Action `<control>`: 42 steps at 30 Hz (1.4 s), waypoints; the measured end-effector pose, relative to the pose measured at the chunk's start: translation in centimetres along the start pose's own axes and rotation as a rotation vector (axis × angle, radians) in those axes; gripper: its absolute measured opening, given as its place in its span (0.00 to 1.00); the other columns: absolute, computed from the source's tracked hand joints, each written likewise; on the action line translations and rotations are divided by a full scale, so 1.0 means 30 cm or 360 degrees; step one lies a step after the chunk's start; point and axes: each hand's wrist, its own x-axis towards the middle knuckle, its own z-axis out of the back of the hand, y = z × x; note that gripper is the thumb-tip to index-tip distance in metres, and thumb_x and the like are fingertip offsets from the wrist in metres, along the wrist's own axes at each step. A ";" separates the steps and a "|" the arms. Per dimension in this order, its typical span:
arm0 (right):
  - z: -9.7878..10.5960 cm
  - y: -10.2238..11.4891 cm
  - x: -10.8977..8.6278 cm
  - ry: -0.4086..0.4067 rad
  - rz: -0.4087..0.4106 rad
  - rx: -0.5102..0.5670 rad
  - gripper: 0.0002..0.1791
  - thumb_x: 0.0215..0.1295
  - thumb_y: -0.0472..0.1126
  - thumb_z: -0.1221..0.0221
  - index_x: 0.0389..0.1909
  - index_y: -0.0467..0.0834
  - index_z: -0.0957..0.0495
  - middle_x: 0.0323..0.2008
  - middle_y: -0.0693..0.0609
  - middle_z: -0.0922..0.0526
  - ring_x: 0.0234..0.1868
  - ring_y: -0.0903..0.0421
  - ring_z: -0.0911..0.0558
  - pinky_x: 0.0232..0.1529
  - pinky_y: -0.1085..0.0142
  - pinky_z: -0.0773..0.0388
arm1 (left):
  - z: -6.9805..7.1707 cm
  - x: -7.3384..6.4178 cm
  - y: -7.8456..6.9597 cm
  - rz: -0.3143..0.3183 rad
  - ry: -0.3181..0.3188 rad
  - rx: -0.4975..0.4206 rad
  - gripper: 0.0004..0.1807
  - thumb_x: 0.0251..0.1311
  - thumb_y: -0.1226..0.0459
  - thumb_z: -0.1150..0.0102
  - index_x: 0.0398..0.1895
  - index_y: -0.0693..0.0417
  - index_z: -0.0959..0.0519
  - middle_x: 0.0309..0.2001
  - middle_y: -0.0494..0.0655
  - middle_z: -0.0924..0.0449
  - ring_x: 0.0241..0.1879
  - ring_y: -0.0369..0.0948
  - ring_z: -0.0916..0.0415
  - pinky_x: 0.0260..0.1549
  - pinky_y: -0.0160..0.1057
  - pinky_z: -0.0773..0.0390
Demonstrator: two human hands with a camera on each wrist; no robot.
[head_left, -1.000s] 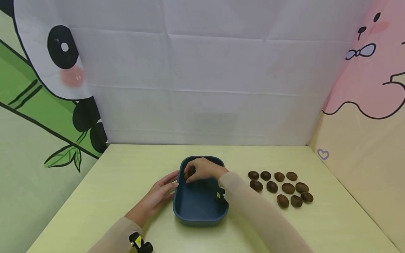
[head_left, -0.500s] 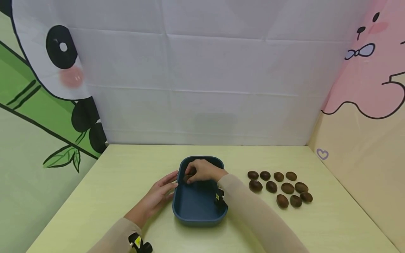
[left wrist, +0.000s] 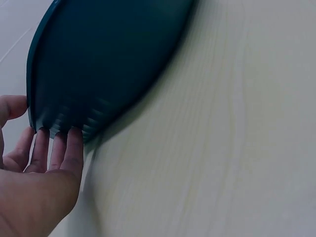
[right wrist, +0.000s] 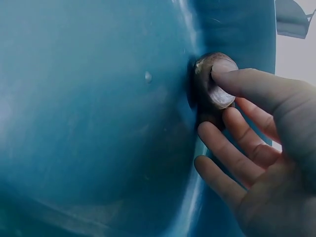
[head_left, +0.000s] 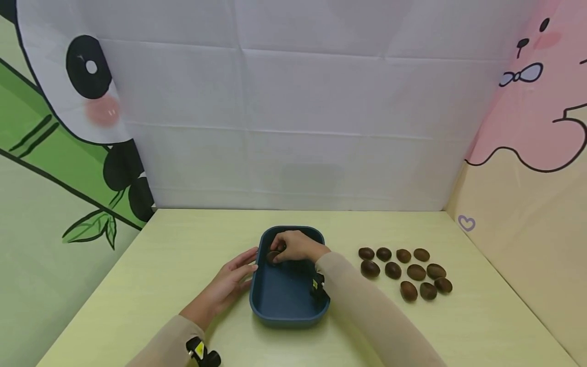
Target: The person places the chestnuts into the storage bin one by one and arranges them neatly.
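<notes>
A dark blue rectangular tray [head_left: 293,300] with rounded corners stands on the table. My left hand [head_left: 229,280] rests its nearly straight fingers and thumb against the tray's left side; in the left wrist view the fingertips [left wrist: 74,133] touch the outer wall and the thumb meets the rim. Inside the tray, my right hand [head_left: 295,246] holds a glossy brown chestnut [right wrist: 205,81] between thumb and fingers, low against the far left wall. A second dark chestnut [right wrist: 211,118] shows just below it, partly hidden by the fingers.
Several loose chestnuts [head_left: 416,272] lie in rough rows on the pale yellow table [head_left: 206,229] to the right of the tray. A white cloth backdrop [head_left: 298,127] rises at the table's far edge, with printed panels on both sides.
The right hand has lowered slightly, and more of the chestnut shows beneath its thumb and fingers at the tray's far left. The left hand and the tray stay in place.
</notes>
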 end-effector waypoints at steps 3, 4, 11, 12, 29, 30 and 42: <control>0.000 -0.001 0.000 0.0000 -0.0005 0.0008 0.14 0.61 0.43 0.29 0.47 0.47 0.17 0.38 0.57 0.18 0.40 0.60 0.22 0.47 0.65 0.24 | -0.001 -0.001 -0.001 0.0002 -0.0005 -0.0007 0.32 0.72 0.67 0.48 0.78 0.56 0.43 0.75 0.56 0.43 0.69 0.51 0.37 0.63 0.50 0.31; -0.001 -0.002 0.000 0.0001 -0.0007 0.0006 0.14 0.61 0.43 0.29 0.47 0.47 0.17 0.38 0.57 0.18 0.40 0.60 0.22 0.47 0.65 0.24 | -0.001 -0.002 -0.001 0.0002 -0.0003 -0.0005 0.32 0.72 0.67 0.48 0.78 0.56 0.43 0.76 0.56 0.43 0.69 0.51 0.37 0.63 0.50 0.31; 0.017 0.011 -0.004 -0.0004 -0.0009 -0.0013 0.13 0.62 0.43 0.30 0.47 0.48 0.17 0.38 0.57 0.19 0.41 0.59 0.22 0.46 0.64 0.24 | -0.001 -0.008 -0.008 0.0005 0.0006 0.0021 0.33 0.73 0.67 0.49 0.78 0.57 0.44 0.76 0.57 0.45 0.69 0.50 0.37 0.63 0.49 0.31; 0.024 0.014 -0.004 -0.0006 -0.0008 -0.0017 0.13 0.62 0.43 0.30 0.47 0.48 0.18 0.39 0.56 0.19 0.41 0.59 0.22 0.46 0.64 0.24 | -0.001 -0.008 -0.009 0.0006 0.0005 0.0024 0.33 0.73 0.67 0.49 0.78 0.57 0.44 0.76 0.57 0.45 0.69 0.50 0.36 0.63 0.49 0.31; 0.193 0.016 -0.066 -0.0115 0.0095 0.0058 0.17 0.63 0.41 0.31 0.52 0.43 0.19 0.46 0.50 0.17 0.48 0.54 0.20 0.51 0.61 0.23 | 0.000 0.001 0.002 -0.0019 -0.0037 0.0004 0.32 0.72 0.67 0.48 0.77 0.57 0.42 0.75 0.56 0.42 0.69 0.48 0.36 0.62 0.50 0.31; 0.202 0.010 -0.075 -0.0121 0.0091 0.0057 0.17 0.64 0.41 0.31 0.52 0.42 0.19 0.46 0.49 0.17 0.48 0.54 0.20 0.50 0.61 0.23 | 0.001 0.001 0.003 -0.0022 -0.0036 0.0003 0.32 0.72 0.67 0.48 0.77 0.57 0.42 0.75 0.56 0.42 0.69 0.48 0.36 0.62 0.50 0.31; 0.293 -0.096 -0.234 -0.0123 -0.0058 0.0053 0.16 0.64 0.40 0.32 0.52 0.43 0.19 0.47 0.49 0.17 0.49 0.52 0.18 0.48 0.61 0.20 | 0.000 0.003 0.000 -0.0009 -0.0020 0.0041 0.32 0.72 0.67 0.48 0.78 0.57 0.43 0.76 0.56 0.43 0.68 0.47 0.36 0.63 0.50 0.31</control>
